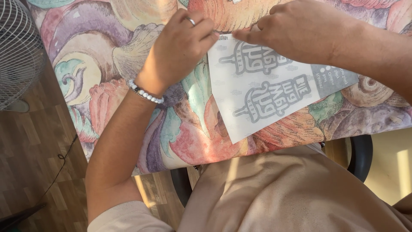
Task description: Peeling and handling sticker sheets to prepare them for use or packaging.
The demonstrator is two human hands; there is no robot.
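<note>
Paper sheet (262, 92), white with grey printed designs, lies flat and angled on a tablecloth (107, 64) patterned with shells. At far left stands a white wire fan (17, 51) on wood flooring. Left hand (180, 47), with ring and beaded bracelet (145, 93), curls its fingers onto the sheet's upper corner. Right hand (300, 28) presses fingertips on the same top edge, fingers bent, knuckles up.

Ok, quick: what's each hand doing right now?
Left hand: fingers curled, pinching the top corner of the printed paper sheet.
Right hand: pressed down on the sheet's top edge, fingers bent; whether it grips cannot be told.
</note>
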